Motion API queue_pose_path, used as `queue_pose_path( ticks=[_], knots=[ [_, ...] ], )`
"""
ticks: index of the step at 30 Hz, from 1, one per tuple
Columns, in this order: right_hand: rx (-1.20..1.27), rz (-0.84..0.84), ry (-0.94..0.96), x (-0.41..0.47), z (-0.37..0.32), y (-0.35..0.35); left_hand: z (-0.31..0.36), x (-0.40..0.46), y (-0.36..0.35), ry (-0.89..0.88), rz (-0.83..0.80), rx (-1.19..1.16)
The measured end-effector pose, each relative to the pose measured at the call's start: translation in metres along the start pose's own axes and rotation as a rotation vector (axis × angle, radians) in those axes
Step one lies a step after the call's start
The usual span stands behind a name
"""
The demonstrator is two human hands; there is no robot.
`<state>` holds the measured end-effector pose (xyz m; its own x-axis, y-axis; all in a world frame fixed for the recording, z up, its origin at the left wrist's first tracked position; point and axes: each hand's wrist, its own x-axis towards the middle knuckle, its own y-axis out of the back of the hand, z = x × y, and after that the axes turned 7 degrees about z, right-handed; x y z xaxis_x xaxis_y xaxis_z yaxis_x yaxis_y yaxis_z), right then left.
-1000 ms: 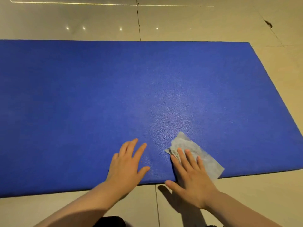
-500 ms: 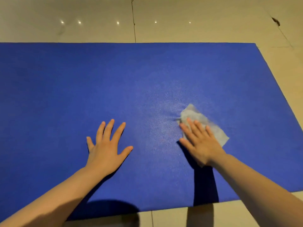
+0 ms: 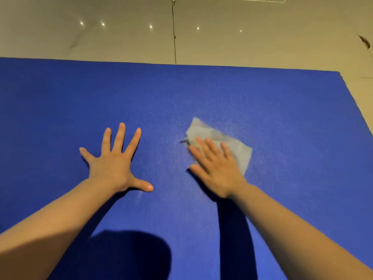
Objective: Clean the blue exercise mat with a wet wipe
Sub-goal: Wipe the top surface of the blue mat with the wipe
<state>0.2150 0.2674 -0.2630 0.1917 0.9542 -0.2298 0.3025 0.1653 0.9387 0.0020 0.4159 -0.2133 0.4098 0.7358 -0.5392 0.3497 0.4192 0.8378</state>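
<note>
From the head camera, we look down at our two hands on the blue mat (image 3: 262, 102). The mat lies flat on a pale tiled floor (image 3: 242, 47), and its far edge and right corner show near the top.

Our right hand (image 3: 217, 168) lies flat on the wet wipe (image 3: 238, 147). The fingers are straight and close together, and they press the wipe down on the mat. We do not pinch it or curl around it. The wipe is a little crumpled and sticks out past our fingertips and to the right of the hand. It sits near the middle of the mat, a bit to the right.

Our left hand (image 3: 113, 162) is spread wide, fingers far apart, palm down on the mat. It holds nothing. It looks like it props us up.

What could go wrong? Since we only press on the wipe, it may bunch up or slip out from under our fingers if we push fast. Then our bare hand rubs the mat instead. The mat could also slide on the smooth floor if we lean hard on it. The right hand is a bit blurry, so we cannot tell how hard it presses.
</note>
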Motion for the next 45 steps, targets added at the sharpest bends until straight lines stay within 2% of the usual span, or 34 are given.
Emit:
queue_pose_path(
  ticks=[3, 5, 8, 10, 15, 17, 19, 26, 31, 33, 37, 40, 43, 45],
  knots=[
    [-0.033, 0.012, -0.309, 0.024, 0.061, 0.019, 0.000, 0.004, 0.002, 0.029, -0.103, -0.008],
    [0.034, 0.028, -0.545, 0.040, 0.091, 0.030, 0.000, 0.009, 0.005, 0.033, -0.176, 0.007],
    [0.108, 0.081, -0.693, 0.076, 0.085, 0.037, 0.003, 0.018, 0.011, 0.032, -0.277, 0.023],
    [0.152, 0.110, -0.583, 0.099, 0.051, 0.035, 0.004, 0.021, 0.013, 0.036, -0.324, 0.010],
    [0.090, 0.033, -0.036, 0.134, -0.053, 0.023, 0.000, 0.020, 0.011, 0.008, -0.343, -0.042],
    [0.035, -0.020, 0.122, 0.149, -0.058, 0.025, -0.001, 0.020, 0.010, -0.009, -0.329, -0.062],
    [-0.036, -0.028, 0.154, 0.169, -0.037, 0.033, 0.001, 0.021, 0.009, 0.005, -0.320, -0.057],
    [0.068, 0.054, -0.435, 0.189, 0.097, 0.078, 0.004, 0.024, 0.010, 0.038, -0.354, 0.001],
    [0.177, 0.196, -0.689, 0.209, 0.085, 0.078, 0.005, 0.027, 0.010, 0.033, -0.371, -0.013],
    [0.146, 0.173, -0.624, 0.228, 0.054, 0.075, 0.005, 0.029, 0.011, 0.032, -0.383, -0.017],
    [0.155, 0.032, -0.177, 0.254, -0.055, 0.052, 0.005, 0.029, 0.008, 0.027, -0.392, -0.032],
    [0.168, -0.068, 0.087, 0.236, -0.130, 0.032, 0.003, 0.030, 0.011, 0.030, -0.377, -0.013],
    [0.162, -0.124, 0.161, 0.227, -0.128, 0.034, 0.003, 0.028, 0.010, 0.026, -0.347, -0.027],
    [0.164, -0.079, 0.078, 0.228, -0.094, 0.043, 0.001, 0.025, 0.008, 0.012, -0.323, -0.049]
  ],
)
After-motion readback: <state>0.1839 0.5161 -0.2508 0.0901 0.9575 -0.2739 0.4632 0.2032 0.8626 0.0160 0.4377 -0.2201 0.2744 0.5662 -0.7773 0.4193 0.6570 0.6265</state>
